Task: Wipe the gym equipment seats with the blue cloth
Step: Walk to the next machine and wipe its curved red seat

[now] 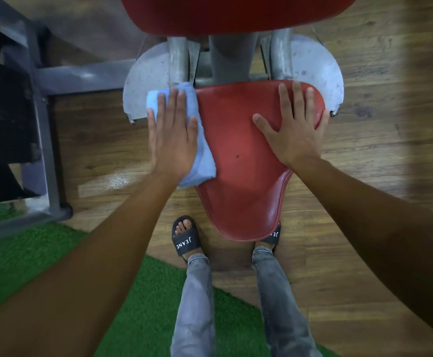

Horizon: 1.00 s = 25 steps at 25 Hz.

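A red padded seat [238, 161] of a gym machine fills the middle of the head view, wide at the far end and narrowing toward me. The blue cloth [201, 150] lies folded over the seat's left edge. My left hand [171, 130] presses flat on the cloth with its fingers straight and pointing away from me. My right hand [294, 130] rests flat on the seat's far right corner, fingers spread, with nothing in it. A second red pad [236, 11] shows at the top, above the seat.
Grey metal posts [232, 57] and a round metal plate [146, 83] stand behind the seat. A grey machine frame [43, 124] with black weights is at the left. Below are a wood floor [364, 202], green turf [43, 253] and my feet in black slides [186, 235].
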Motion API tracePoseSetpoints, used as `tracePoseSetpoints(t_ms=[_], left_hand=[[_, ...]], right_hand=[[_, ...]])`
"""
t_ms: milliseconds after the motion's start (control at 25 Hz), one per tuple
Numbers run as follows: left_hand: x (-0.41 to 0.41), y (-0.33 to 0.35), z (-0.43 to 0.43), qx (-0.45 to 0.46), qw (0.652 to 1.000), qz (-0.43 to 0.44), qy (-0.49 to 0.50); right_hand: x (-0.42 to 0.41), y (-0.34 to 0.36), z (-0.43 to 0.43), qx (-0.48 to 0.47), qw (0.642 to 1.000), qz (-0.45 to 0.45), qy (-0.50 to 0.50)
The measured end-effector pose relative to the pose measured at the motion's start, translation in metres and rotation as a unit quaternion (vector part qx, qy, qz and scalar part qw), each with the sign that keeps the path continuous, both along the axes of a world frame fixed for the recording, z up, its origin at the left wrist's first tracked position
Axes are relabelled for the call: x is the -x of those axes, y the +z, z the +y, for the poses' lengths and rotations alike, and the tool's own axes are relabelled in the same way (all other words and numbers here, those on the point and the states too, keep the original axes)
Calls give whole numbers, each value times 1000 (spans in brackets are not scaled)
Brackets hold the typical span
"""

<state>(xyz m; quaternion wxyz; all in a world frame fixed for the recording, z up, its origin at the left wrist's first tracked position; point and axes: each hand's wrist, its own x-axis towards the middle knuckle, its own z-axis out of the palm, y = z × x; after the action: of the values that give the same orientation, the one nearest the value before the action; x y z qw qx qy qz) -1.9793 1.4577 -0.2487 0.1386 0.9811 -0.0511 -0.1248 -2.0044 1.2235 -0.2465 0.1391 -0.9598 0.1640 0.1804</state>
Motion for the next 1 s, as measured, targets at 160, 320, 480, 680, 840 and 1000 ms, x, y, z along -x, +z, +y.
tracePoseSetpoints(t_ms=[160,320,480,680,840,1000], left_hand=[[61,10,-22,20,999,-12,-24],[123,20,-46,62,997,-26,-49],[159,26,-64,53,997,-26,-53],[136,25,-61,58,998,-23,-24],[43,7,-37,-4,1000,-27,11],[-46,-3,-25,-20,999,13,25]], right_hand=[[1,-1,0,-5,1000,-12,-7],[6,-2,-1,-19,1000,-18,-10],[5,-2,-4,-34,999,-12,-17],[11,-5,-6,-34,998,-3,-55],[13,-3,-3,-25,998,-5,-63],[12,-4,-3,-18,998,6,-67]])
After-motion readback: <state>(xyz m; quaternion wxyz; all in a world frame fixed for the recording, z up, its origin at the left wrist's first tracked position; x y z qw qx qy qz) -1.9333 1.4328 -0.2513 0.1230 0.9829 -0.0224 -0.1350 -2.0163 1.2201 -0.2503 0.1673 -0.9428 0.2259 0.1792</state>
